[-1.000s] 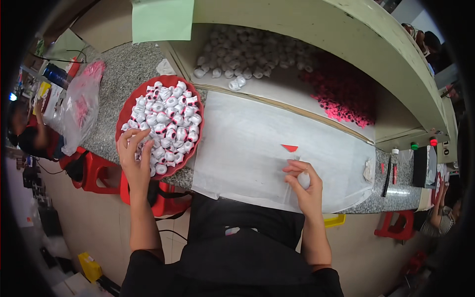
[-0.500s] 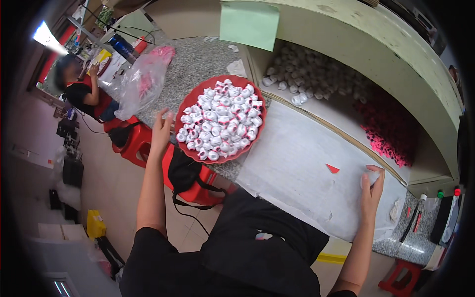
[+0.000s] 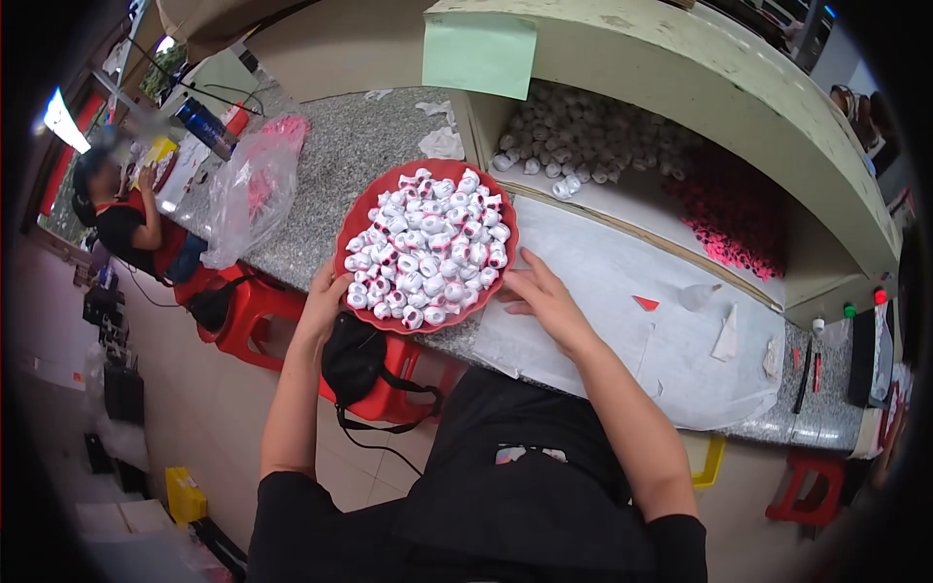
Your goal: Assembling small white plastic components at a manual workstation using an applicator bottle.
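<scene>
A red scalloped bowl (image 3: pixel 345 255) stands on the counter, heaped with small white rounded pieces (image 3: pixel 428 243) that carry pink and dark marks. My left hand (image 3: pixel 321 309) grips the bowl's left rim, its fingers partly hidden below the edge. At the opposite rim, my right hand (image 3: pixel 546 303) reaches in with its fingers apart, at or almost touching the bowl. A small translucent squeeze bottle (image 3: pixel 696 297) lies on the white paper sheet (image 3: pixel 593 291), near a red triangular scrap (image 3: pixel 645 303).
A pale shelf unit (image 3: pixel 671 68) holds white pieces (image 3: pixel 583 136) and pink-and-black pieces (image 3: pixel 729 219). A clear plastic bag (image 3: pixel 255 189) lies left of the bowl. Red stools (image 3: pixel 255 316) and a black bag (image 3: pixel 352 360) are below the counter. Another person (image 3: pixel 131 219) sits at far left.
My right hand has let go of the translucent bottle and moved left to the bowl's right side. My left hand has come against the left rim. The view has shifted slightly.
</scene>
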The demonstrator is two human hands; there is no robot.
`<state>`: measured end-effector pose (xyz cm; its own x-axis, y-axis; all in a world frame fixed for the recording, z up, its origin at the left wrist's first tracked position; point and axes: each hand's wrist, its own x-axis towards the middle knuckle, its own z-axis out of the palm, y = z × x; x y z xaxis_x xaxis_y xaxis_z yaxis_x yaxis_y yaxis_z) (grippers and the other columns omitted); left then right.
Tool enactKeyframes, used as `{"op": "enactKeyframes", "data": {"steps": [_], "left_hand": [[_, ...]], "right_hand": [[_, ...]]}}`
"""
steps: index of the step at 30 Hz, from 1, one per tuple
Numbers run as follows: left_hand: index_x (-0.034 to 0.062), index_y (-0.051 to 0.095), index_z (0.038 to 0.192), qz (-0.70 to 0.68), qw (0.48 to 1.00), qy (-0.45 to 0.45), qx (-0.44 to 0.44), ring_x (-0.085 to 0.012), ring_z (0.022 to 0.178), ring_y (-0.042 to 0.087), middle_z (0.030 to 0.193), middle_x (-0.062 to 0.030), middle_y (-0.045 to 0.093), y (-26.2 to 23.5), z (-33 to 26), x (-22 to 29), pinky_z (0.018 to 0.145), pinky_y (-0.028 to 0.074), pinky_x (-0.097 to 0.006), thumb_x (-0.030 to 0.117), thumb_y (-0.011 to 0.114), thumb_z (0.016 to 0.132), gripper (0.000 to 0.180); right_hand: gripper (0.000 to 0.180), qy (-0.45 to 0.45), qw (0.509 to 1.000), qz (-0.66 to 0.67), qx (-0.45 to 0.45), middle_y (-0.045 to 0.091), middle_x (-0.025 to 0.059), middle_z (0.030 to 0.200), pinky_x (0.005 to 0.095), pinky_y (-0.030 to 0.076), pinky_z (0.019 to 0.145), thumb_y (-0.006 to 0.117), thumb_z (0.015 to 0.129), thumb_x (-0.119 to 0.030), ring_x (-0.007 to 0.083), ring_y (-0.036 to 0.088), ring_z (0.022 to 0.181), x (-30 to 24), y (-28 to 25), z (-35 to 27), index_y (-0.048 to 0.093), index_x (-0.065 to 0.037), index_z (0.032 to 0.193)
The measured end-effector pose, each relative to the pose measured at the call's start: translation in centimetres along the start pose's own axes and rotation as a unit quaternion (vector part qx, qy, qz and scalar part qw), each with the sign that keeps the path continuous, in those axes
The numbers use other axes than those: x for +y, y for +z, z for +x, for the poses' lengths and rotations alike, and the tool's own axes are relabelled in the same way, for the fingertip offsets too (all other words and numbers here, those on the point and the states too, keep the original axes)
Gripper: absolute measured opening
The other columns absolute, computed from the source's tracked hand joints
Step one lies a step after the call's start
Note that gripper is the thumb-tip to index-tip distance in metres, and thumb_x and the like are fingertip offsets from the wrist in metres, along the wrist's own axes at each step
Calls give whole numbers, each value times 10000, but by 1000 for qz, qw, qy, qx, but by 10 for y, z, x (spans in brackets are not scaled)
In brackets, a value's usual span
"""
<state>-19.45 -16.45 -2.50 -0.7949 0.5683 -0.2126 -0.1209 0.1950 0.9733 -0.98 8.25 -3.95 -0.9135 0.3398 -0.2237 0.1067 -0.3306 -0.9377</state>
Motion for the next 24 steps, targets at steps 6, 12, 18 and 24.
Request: {"op": "enactKeyframes", "data": {"steps": [6, 12, 18, 24], "left_hand": [[12, 366, 1189, -67, 995, 67, 28, -149, 1012, 461, 1129, -83, 461, 11, -44, -16, 856, 365, -277, 66, 434, 812, 387], [-14, 331, 1200, -47, 990, 130, -32, -158, 1042, 429, 1163, -98, 423, 49, -129, 21, 878, 326, -274, 64, 387, 825, 387], [-5, 190, 1268, -44, 954, 135, -265, -209, 1080, 411, 1185, -122, 397, 148, -179, 0, 902, 318, -323, 375, 440, 815, 642], [96, 273, 1240, -146, 950, -204, -187, -219, 945, 492, 1070, -151, 475, 163, -142, -61, 806, 405, -332, 432, 400, 829, 545]], "right_hand": [[415, -20, 999, 20, 36, 485, 109, 997, 295, 475, 672, 441, 734, -104, 181, 554, 796, 3, 17, -5, 325, 0, 1119], [602, -84, 982, 138, 93, 423, 119, 1092, 289, 376, 812, 457, 676, -14, 186, 434, 984, 9, 20, -115, 198, -18, 1220], [622, -103, 920, 297, 233, 457, 67, 1105, 267, 375, 831, 418, 590, 58, 147, 456, 983, 53, -44, -297, 330, -27, 1199], [618, -152, 777, 260, 553, 450, 93, 1121, 314, 362, 873, 398, 556, 45, 214, 450, 1023, 133, -88, -471, 344, -3, 1170]]}}
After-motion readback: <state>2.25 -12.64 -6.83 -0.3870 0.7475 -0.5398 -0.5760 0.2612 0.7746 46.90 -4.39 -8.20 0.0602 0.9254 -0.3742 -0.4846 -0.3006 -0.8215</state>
